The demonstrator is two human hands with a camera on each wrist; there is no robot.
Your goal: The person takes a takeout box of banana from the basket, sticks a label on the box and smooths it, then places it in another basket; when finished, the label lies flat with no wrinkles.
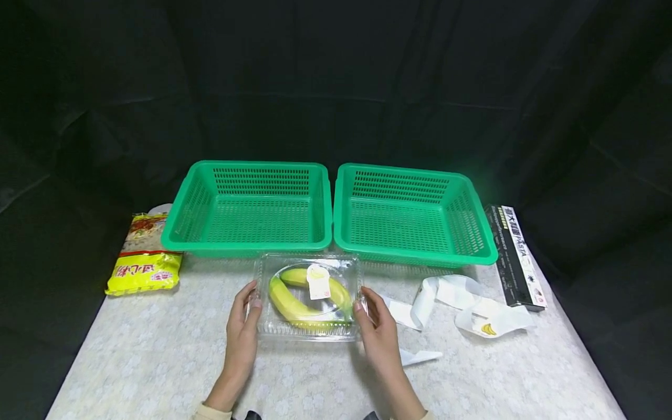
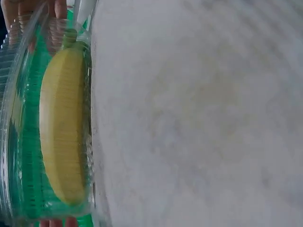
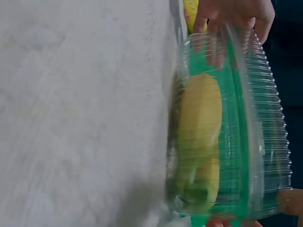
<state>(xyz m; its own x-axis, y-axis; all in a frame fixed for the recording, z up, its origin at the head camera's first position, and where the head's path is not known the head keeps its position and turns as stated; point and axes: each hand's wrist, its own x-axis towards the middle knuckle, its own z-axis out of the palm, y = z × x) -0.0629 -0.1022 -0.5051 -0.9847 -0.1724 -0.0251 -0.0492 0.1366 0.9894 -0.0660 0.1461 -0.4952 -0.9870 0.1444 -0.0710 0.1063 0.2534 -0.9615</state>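
Note:
A clear plastic clamshell box [image 1: 310,336] with its lid down is held at the middle front of the table. Inside lie two bananas [image 1: 286,303], curved toward each other. On the lid is a white sticker [image 1: 318,284] with a banana picture. My left hand [image 1: 242,329] grips the box's left side, thumb on top, and my right hand [image 1: 379,335] grips the right side likewise. The left wrist view shows the ribbed wall with a banana [image 2: 64,125] behind it. Whether the box touches the table or hovers just over it, I cannot tell.
Two green baskets, left [image 1: 247,248] and right [image 1: 415,255], stand side by side behind the box. A yellow food bag [image 1: 144,254] lies at the left and a black-and-white pasta box [image 1: 517,256] at the right. A curled sticker strip [image 1: 459,294] trails right of my right hand.

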